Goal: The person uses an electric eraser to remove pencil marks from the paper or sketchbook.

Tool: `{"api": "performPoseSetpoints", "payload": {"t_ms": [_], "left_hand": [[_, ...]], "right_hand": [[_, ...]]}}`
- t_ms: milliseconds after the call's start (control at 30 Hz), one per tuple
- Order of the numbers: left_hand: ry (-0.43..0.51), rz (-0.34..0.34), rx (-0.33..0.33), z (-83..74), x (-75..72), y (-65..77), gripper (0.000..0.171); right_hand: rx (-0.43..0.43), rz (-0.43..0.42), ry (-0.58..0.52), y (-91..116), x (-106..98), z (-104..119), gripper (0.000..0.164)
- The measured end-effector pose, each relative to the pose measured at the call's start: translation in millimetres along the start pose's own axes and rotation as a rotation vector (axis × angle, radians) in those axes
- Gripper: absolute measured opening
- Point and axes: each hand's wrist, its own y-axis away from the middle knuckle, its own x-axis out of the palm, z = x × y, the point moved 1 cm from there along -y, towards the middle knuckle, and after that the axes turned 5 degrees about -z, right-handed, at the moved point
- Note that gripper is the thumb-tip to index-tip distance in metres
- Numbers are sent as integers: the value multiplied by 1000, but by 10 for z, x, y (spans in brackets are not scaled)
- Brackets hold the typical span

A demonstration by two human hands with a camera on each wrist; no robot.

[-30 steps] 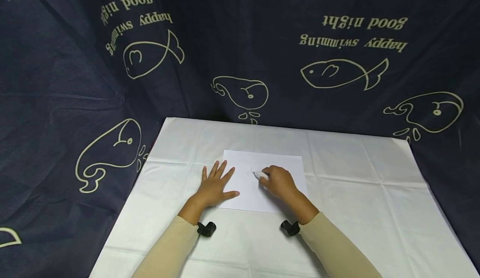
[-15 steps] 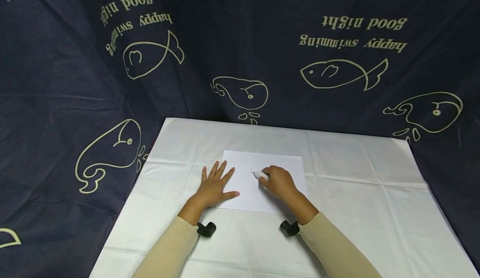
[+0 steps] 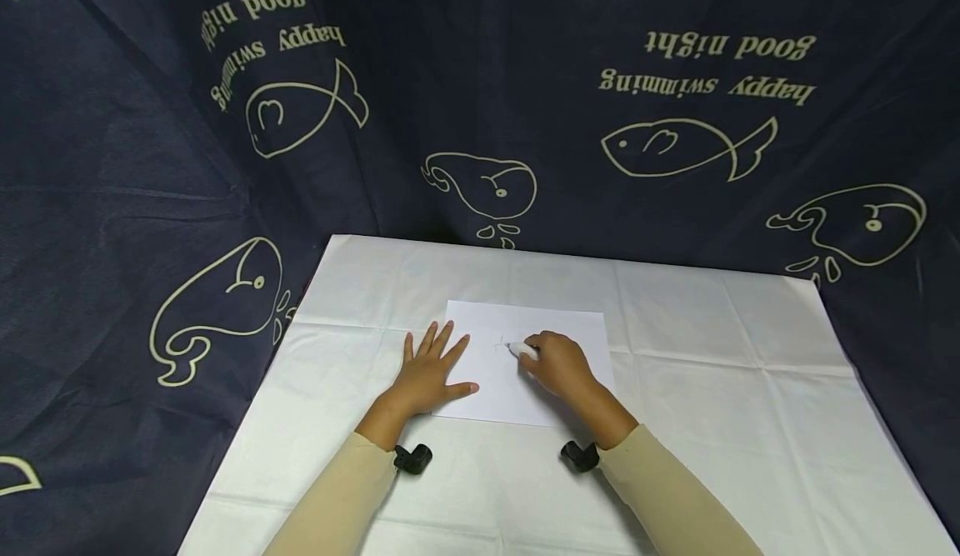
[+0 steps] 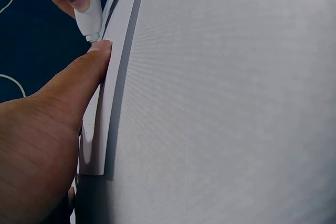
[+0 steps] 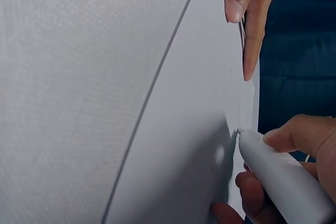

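Note:
A sheet of white paper [image 3: 498, 393] lies on the table, with a few faint thin lines [image 3: 500, 343] near its upper middle. My left hand [image 3: 423, 377] rests flat on the paper's left side, fingers spread, thumb pointing right. Between thumb and curled fingers, my right hand [image 3: 562, 363] holds a thick white pen [image 3: 520, 349]. In the right wrist view the pen [image 5: 283, 177] is tilted, its narrow tip at the paper beside the lines. The left wrist view shows my left thumb [image 4: 73, 85] on the sheet, with the pen [image 4: 90, 14] behind it.
A creased white cloth [image 3: 712, 423] covers the table under the paper. Behind and along the sides hangs a dark blue curtain [image 3: 570, 206] with pale fish and whale outlines. Black wrist cameras [image 3: 413, 458] sit at both cuffs.

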Motion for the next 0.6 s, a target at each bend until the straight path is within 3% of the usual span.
{"api": "performPoseSetpoints", "payload": {"t_ms": [600], "left_hand": [[-17,7,-5,9,20,-13,88]], "right_hand": [[-7,5,8,2,20,19,29]]}}
